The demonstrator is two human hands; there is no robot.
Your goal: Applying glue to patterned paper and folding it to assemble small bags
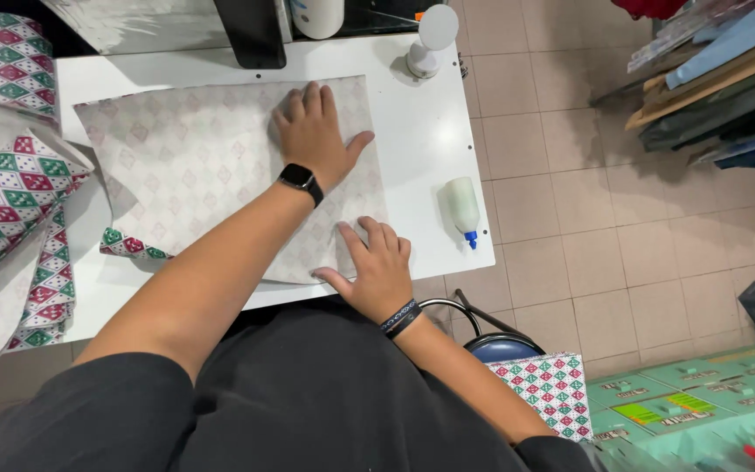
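Observation:
A sheet of pale patterned fabric (194,166) lies wrong side up on the white table (421,140). My left hand (316,135), with a black watch on its wrist, presses flat on the sheet's far right part, fingers spread. My right hand (376,267), wearing a dark wristband, rests flat on the sheet's near right corner at the table's front edge. Neither hand holds anything. A folded corner (128,245) shows the red, green and white diamond print.
A white glue bottle with a blue tip (463,210) lies on the table's right side. A round white stand (430,39) sits at the back. Patterned fabric pieces (10,175) pile at the left. A stool (500,345) and tiled floor are to the right.

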